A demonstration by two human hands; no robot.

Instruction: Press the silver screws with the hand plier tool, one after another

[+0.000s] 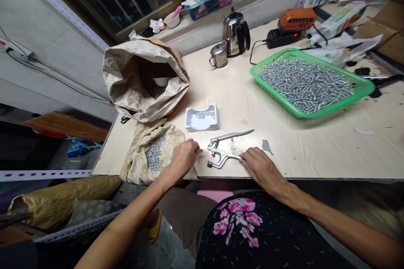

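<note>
Silver snap-fastener pliers [222,157] lie with their handles spread at the table's front, a spring and a small red tip showing near the jaws. My right hand [260,166] has its fingers closed on the end of the lower handle. To the left of the jaws, my left hand [186,155] is closed in a pinch, and whatever its fingertips hold is hidden. A patterned cloth [134,164] with a pile of small metal pins [156,153] lies beside that hand. Just beyond stands a white box [202,124] with several metal pins in it.
A big open paper sack [126,88] with a white scoop [161,81] stands at the back left. A green basket [274,96] full of metal pins sits right. Behind are a lidded metal cup [218,55], a kettle [232,33] and an orange battery [296,19] on a charger.
</note>
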